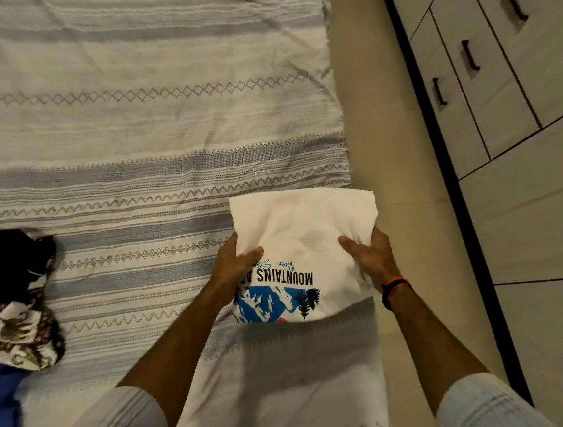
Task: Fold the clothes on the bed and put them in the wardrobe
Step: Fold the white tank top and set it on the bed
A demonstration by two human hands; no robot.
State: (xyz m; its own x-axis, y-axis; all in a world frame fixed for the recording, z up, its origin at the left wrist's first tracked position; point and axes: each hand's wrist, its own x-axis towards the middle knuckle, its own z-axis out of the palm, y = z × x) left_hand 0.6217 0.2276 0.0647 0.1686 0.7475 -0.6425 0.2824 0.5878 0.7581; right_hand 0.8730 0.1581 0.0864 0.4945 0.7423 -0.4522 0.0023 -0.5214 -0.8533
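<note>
Folded white T-shirt point(299, 246) (one) clamped between left hand point(233, 267), right hand point(371, 253); three-garment pile point(4, 296) apart.

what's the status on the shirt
Left hand and right hand both grip folded shirt. Held at bed edge. Clothes pile unfolded.

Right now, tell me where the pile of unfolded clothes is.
In the head view the pile of clothes lies on the bed at the lower left, well left of the folded white T-shirt held in both hands.
</note>
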